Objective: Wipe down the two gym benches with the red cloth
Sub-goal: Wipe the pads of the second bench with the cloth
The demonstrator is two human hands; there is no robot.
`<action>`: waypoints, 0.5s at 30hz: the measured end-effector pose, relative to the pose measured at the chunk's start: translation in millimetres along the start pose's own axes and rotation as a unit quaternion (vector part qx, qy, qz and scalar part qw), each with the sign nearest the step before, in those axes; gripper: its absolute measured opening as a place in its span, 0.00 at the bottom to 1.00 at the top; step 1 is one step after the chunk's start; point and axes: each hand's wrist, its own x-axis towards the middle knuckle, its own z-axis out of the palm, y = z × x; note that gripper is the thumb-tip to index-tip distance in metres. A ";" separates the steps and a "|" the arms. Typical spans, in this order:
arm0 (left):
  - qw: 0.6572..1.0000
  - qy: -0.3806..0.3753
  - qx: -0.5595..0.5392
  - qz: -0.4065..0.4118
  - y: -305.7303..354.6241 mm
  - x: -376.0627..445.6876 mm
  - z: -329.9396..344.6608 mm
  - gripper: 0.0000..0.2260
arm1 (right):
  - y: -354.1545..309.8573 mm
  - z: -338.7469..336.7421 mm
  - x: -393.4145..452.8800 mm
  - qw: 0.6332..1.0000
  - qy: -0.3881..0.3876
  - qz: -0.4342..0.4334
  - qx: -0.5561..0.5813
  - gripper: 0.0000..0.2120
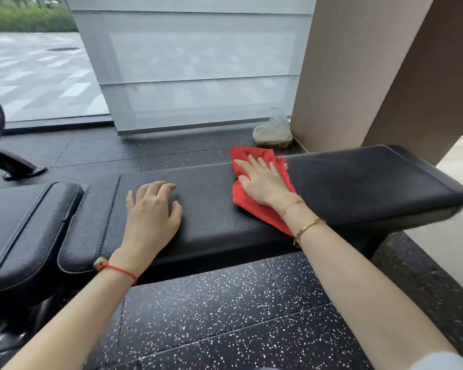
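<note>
The cloth point(254, 188) lies on the worktop point(358, 182) right of frame centre, under the right hand point(262, 180). The left hand point(150, 212) rests left of it. A bag point(273, 129) sits behind, on the floor point(225, 316).

Bench pad point(358, 182) right of red cloth point(254, 209) bare; left hand point(151, 214) blocks leftward.

Speckled black rubber floor point(225, 316) across the lower frame. Translucent roller blind point(198, 62) at upper centre, over a window point(38, 70) showing wet paving at upper left. Crumpled plastic bag point(274, 130) right of centre, against a tan pillar point(358, 70). Black machine foot point(14, 164) at left edge.
</note>
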 end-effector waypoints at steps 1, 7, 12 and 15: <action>1.000 -0.002 -0.002 -0.001 -6.8 -1.8 -1.4 0.17 | -18.8 6.7 -4.9 0.999 -0.003 -0.032 0.001 0.25; 1.000 0.004 -0.014 0.002 -19.3 -4.7 -1.3 0.15 | -60.6 24.2 -57.2 0.988 0.001 -0.154 0.025 0.24; 1.000 0.007 -0.011 -0.001 -20.5 -7.6 2.8 0.16 | -11.3 9.9 -62.6 0.996 0.019 -0.084 0.031 0.24; 1.000 0.004 0.001 -0.007 -17.2 -8.9 3.8 0.17 | 7.9 -0.3 -29.4 1.000 0.016 0.026 0.008 0.24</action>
